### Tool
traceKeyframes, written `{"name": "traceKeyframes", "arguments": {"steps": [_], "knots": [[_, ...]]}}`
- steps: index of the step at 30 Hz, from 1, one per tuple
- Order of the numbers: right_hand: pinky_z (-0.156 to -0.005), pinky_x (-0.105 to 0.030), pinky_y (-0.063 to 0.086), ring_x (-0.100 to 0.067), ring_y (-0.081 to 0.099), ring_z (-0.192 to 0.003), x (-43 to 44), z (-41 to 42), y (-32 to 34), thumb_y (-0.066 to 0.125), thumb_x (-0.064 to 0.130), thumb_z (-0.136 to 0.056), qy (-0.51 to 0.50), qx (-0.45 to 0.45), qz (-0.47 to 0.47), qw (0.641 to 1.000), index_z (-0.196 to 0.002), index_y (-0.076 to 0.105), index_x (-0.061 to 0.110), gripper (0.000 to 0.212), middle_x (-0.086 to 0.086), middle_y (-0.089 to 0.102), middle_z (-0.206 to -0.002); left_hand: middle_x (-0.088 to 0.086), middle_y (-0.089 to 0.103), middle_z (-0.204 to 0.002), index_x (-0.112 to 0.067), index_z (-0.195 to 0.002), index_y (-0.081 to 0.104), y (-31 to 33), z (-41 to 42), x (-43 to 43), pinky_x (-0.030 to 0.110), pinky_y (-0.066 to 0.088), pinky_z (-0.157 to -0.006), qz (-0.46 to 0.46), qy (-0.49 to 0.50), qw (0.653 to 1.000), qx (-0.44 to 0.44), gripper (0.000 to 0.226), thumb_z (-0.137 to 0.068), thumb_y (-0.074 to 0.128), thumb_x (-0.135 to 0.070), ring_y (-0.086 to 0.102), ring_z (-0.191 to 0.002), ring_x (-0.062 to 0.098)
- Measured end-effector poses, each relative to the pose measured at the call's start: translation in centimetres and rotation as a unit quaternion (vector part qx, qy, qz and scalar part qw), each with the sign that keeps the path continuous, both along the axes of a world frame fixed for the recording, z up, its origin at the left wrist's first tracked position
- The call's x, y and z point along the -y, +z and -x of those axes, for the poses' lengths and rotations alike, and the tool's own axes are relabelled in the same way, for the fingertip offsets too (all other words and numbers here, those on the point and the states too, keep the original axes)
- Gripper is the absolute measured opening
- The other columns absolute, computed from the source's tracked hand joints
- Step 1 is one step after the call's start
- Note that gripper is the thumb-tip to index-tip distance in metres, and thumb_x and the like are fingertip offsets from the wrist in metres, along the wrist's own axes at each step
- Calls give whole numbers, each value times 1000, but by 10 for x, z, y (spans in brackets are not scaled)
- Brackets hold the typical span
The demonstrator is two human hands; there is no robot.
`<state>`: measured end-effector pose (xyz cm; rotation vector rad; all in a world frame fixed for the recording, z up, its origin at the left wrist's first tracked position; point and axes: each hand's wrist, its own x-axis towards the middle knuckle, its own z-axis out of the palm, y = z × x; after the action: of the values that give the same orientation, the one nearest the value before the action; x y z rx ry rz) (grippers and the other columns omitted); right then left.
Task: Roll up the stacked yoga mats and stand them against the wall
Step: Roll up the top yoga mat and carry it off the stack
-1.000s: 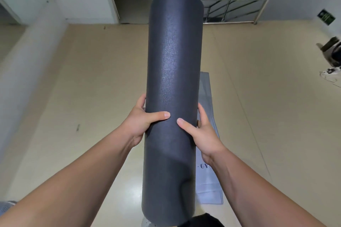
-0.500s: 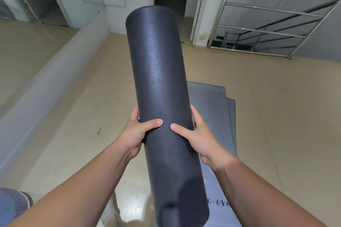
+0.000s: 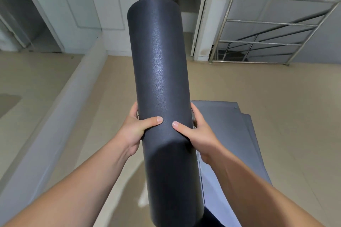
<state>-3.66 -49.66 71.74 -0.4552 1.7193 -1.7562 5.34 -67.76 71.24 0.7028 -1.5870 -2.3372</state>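
The lower end of the dark grey rolled foam yoga mat (image 3: 162, 83) ran out past the bottom edge of the picture, so its near face could not be seen. Its far end showed only as a curved rim, well beyond the hands. The fingers of both hands lay behind the roll and were hidden, apart from a few tips along its sides. Right of the right hand, the flat grey mats (image 3: 232, 134) on the beige tiled floor (image 3: 276, 97) were partly covered by the roll and the right forearm. Two stepped edges showed at their far corner, but how many lay there could not be told.

The left hand (image 3: 135, 131) gripped the roll from its left side, with the thumb laid across the front. The right hand (image 3: 200, 131) gripped it from the right side at the same height, its thumb also across the front. The two thumb tips pointed at each other, near but apart. Both forearms reached in from the bottom corners. The roll was held off the floor between the hands, its far end tilted a little to the left.

Left of the left hand ran a low white ledge (image 3: 55, 116). Beyond the right hand stood a steel stair railing (image 3: 276, 24).
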Motion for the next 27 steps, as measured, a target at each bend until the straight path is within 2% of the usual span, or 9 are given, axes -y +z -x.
{"name": "traceKeyframes", "arguments": {"steps": [3, 6, 9, 14, 17, 22, 27], "knots": [[-88, -21, 58, -7, 70, -116, 53, 29, -2, 79, 12, -91, 4, 12, 8, 1000, -138, 50, 51, 68, 16, 71, -129, -2, 74, -120, -35, -136, 54, 5, 28, 55, 29, 60, -76, 17, 7, 1000, 0, 86, -60, 84, -7, 73, -107, 20], [-80, -14, 56, -1, 71, -110, 112, 77, -13, 81, 12, -89, 4, 31, 17, 999, -126, 51, 58, 66, 20, 73, -121, -1, 74, -122, -34, -137, 53, 5, 71, 115, 31, 60, -77, 40, 8, 999, 4, 88, -60, 85, -8, 73, -108, 22], [-79, -15, 57, -2, 71, -109, 178, 139, -27, 85, 20, -86, 15, 45, 7, 999, -134, 44, 59, 74, 14, 72, -125, -1, 73, -122, -32, -138, 50, 2, 126, 175, 31, 60, -75, 64, 25, 998, 17, 91, -58, 87, -10, 73, -106, 21], [-76, -18, 58, -6, 74, -102, 297, 250, -39, 85, 23, -85, 45, 56, 6, 997, -148, 40, 52, 82, 0, 68, -129, 1, 72, -124, -32, -143, 47, 5, 224, 283, 43, 59, -88, 81, 64, 994, 39, 100, -56, 91, -8, 73, -108, 24], [-78, -20, 59, -9, 74, -104, 363, 308, -36, 86, 26, -84, 62, 52, 5, 997, -150, 39, 52, 85, -5, 67, -130, 0, 75, -118, -32, -137, 51, 14, 276, 343, 36, 61, -81, 84, 87, 992, 40, 91, -61, 89, 0, 74, -103, 21], [-76, -17, 58, -5, 71, -106, 466, 384, -35, 86, 33, -83, 83, 54, -17, 995, -149, 37, 55, 85, 2, 65, -130, -7, 73, -121, -38, -139, 51, 13, 345, 443, 33, 58, -87, 68, 101, 991, 49, 98, -56, 90, -3, 72, -106, 14], [-79, -20, 58, -8, 70, -110, 579, 448, -53, 87, 36, -82, 67, 53, -40, 996, -150, 36, 53, 87, 4, 64, -132, -10, 73, -121, -34, -140, 50, -15, 415, 561, 28, 60, -80, 57, 76, 994, 44, 83, -74, 85, 3, 72, -106, 12]]}}
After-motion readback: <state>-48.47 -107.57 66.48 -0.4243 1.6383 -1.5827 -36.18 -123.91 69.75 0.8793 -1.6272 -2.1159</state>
